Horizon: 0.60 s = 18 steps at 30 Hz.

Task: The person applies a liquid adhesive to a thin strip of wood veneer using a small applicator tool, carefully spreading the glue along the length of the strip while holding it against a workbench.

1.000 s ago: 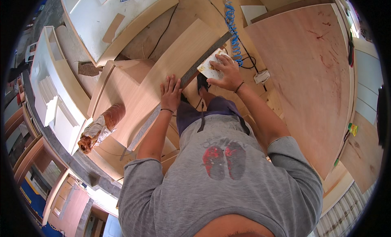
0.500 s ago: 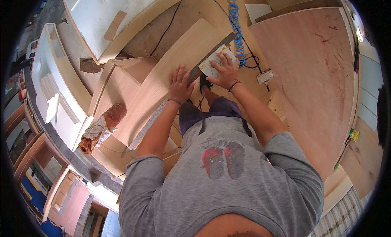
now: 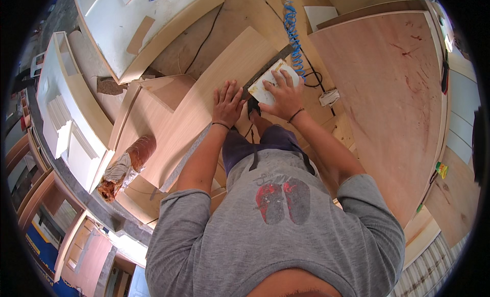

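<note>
Since a second ago, the white block has been slid further up along the edge of the long pale wood panel, so the rubbing pass looks to be carried further along that edge. The right hand is pressed flat over the block, and the left hand is spread open on the panel just beside it. Counted up: one block, one panel, one blue coiled hose, two hands.

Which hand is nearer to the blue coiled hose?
Right. The right hand rests on a white block just beside the blue coiled hose; the left hand lies flat on the plywood board, farther away.
</note>
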### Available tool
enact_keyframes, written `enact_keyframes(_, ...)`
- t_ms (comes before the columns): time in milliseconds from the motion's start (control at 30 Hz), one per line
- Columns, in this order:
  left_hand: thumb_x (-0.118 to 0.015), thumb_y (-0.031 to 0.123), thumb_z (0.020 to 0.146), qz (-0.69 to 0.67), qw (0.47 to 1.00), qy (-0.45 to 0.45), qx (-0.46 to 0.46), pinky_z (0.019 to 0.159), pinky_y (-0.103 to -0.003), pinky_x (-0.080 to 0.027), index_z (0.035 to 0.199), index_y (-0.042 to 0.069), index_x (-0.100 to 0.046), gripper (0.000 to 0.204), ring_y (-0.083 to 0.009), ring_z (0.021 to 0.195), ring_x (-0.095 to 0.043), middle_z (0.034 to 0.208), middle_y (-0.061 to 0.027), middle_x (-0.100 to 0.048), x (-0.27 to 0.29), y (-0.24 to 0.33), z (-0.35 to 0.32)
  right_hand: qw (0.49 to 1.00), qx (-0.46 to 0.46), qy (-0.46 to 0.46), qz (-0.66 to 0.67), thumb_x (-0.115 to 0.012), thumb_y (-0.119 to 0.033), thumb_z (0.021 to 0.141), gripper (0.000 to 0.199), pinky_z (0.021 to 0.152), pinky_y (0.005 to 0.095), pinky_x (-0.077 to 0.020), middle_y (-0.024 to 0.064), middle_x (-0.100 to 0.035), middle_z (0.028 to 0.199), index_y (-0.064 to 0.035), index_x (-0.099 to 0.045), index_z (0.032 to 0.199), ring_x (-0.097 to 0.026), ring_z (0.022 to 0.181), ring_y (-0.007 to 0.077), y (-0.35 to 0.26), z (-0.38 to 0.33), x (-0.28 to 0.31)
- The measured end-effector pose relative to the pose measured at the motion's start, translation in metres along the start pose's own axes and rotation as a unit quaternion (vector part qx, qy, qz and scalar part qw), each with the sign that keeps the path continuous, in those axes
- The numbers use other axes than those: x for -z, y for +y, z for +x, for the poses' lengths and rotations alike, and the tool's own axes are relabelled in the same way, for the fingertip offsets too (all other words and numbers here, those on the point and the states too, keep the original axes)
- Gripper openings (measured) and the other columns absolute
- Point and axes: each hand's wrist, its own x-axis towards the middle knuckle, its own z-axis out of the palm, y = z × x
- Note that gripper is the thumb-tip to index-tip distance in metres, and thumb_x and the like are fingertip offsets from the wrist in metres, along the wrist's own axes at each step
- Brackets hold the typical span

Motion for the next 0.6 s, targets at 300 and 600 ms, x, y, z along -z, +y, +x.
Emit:
enact_keyframes(300, -0.058, 0.034, 0.089, 0.006, 1.0, 0.0, -0.004, 0.112, -0.053, -0.016, 0.127, 0.017, -0.057, 0.041, -0.0266, 0.14, -0.026, 0.149, -0.0074, -0.035, -0.001, 0.001, 0.001, 0.999, 0.033, 0.008, -0.015, -0.066, -0.063, 0.063, 0.067, 0.091, 0.0741, -0.0232, 0.0082, -0.045, 0.138, -0.0244, -0.063, 0.118, -0.034, 0.132, 0.0297, 0.019, 0.007, -0.03)
enact_keyframes(600, -0.059, 0.034, 0.088, 0.012, 1.0, -0.002, -0.002, 0.113, -0.053, -0.015, 0.127, 0.017, -0.057, 0.043, -0.0263, 0.141, -0.026, 0.149, -0.0072, -0.035, -0.004, -0.001, 0.0, 0.999, 0.015, -0.025, -0.04, -0.067, -0.062, 0.063, 0.068, 0.093, 0.0747, -0.0206, 0.0068, -0.043, 0.139, -0.0251, -0.062, 0.12, -0.034, 0.132, 0.0282, 0.023, 0.019, -0.012)
